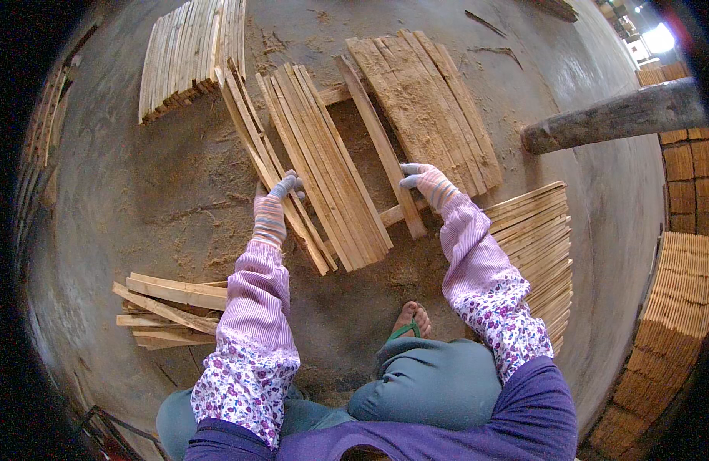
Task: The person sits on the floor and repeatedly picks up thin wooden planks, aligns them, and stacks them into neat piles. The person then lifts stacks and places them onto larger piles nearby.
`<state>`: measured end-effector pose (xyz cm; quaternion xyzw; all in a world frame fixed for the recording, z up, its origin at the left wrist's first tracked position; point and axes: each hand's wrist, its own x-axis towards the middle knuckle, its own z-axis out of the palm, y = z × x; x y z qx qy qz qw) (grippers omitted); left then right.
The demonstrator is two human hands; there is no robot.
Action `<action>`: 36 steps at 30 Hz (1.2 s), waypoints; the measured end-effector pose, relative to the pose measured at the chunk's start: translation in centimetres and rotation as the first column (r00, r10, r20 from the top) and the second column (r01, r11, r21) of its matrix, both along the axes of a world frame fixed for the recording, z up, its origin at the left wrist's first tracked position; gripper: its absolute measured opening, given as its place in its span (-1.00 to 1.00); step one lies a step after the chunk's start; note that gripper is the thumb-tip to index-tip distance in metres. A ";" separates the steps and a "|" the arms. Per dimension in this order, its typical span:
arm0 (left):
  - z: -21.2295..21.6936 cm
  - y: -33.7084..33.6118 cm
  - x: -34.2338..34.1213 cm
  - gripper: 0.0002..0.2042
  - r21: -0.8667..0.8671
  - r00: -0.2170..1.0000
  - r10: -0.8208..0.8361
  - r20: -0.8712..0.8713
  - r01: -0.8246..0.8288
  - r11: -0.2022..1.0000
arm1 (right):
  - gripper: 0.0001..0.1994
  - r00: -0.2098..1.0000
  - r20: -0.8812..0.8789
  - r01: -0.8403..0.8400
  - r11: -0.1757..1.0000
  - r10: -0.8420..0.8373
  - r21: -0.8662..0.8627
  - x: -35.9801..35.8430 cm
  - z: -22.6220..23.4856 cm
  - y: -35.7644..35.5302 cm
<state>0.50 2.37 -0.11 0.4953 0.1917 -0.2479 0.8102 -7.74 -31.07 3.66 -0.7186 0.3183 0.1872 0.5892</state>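
My left hand (270, 215), in a striped knit glove, is closed around a couple of narrow wooden slats (256, 154), tilted beside a row of slats (323, 165) lying side by side. Over to the right, my right hand (433, 184), gloved the same way, has its fingertips and thumb at the edge of a single wooden slat (379, 142), seemingly gripping it. That slat lies across wooden crosspieces (400, 213), apart from the row. Wider, sawdust-covered boards (431, 100) rest to its right.
A stack of slats (189, 58) lies at the far left, and loose wood pieces (170, 303) are near my left forearm. More slats (535, 253) fan out by my right forearm. A dark post (608, 119) juts in at right, near stacked wood (662, 330). Sawdust covers the concrete floor (331, 307).
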 end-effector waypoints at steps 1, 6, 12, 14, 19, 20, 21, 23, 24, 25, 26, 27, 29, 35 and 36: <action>0.3 0.5 0.2 -0.64 -0.007 1.000 -0.017 0.002 0.017 1.000 | -0.50 1.000 0.004 0.000 1.000 0.000 0.027 0.1 0.0 0.2; 0.0 1.7 0.5 -0.69 -0.028 0.996 0.031 0.084 -0.029 0.999 | -0.47 0.994 0.093 -0.057 0.994 0.049 0.090 0.1 1.4 2.1; 7.0 0.1 2.5 -0.64 -0.163 0.998 -0.050 0.034 0.055 0.985 | -0.48 0.880 0.335 -0.351 0.936 0.337 -0.021 -1.0 4.0 9.4; 8.8 2.4 4.4 -0.54 0.047 0.991 -0.097 0.095 0.093 0.995 | -0.55 0.728 0.389 -0.528 0.823 0.565 -0.208 -1.8 5.0 15.3; 15.2 9.3 8.6 -0.52 0.159 0.953 -0.238 0.187 0.210 0.965 | -0.59 0.685 0.487 -0.594 0.803 0.541 -0.055 -0.7 7.6 17.8; 16.5 9.3 8.4 -0.53 0.133 0.953 -0.277 0.125 0.261 0.956 | -0.58 0.718 0.416 -0.335 0.802 0.557 -0.496 -0.5 5.0 14.7; 17.7 11.7 9.0 -0.49 0.217 0.922 -0.364 0.132 0.331 0.918 | -0.54 0.753 0.219 -0.353 0.663 0.620 -0.661 1.3 4.6 11.1; 20.1 17.5 9.5 -0.39 0.434 0.841 -0.521 0.146 0.419 0.798 | -0.32 0.882 -0.130 -0.316 0.364 0.454 -0.876 2.2 5.2 7.3; 20.4 18.9 8.9 -0.34 0.527 0.777 -0.610 0.157 0.457 0.717 | -0.31 0.912 -0.288 -0.365 0.254 0.293 -0.896 1.2 3.5 4.2; 20.7 21.0 7.8 -0.29 0.593 0.768 -0.636 0.069 0.481 0.645 | -0.31 0.906 -0.341 -0.400 0.245 0.250 -0.883 0.6 2.4 2.1; 20.5 23.4 6.3 -0.23 0.648 0.758 -0.652 -0.023 0.508 0.568 | -0.32 0.896 -0.395 -0.437 0.238 0.205 -0.868 0.3 1.7 0.9; 19.4 26.0 4.5 -0.22 0.682 0.739 -0.671 -0.064 0.523 0.511 | -0.35 0.892 -0.402 -0.447 0.269 0.207 -0.853 0.7 1.5 0.7; 16.5 31.2 0.4 -0.21 0.724 0.720 -0.675 -0.165 0.553 0.412 | -0.42 0.885 -0.416 -0.465 0.334 0.211 -0.820 1.6 1.2 0.6; 9.8 38.4 -9.3 -0.21 0.762 0.721 -0.621 -0.308 0.577 0.293 | -0.60 0.997 0.027 -0.066 0.965 0.075 -0.253 0.4 0.3 -5.3; 9.2 38.7 -9.5 -0.22 0.738 0.747 -0.601 -0.284 0.571 0.360 | -0.57 0.998 -0.007 -0.063 0.984 0.062 -0.169 -0.1 0.4 -5.8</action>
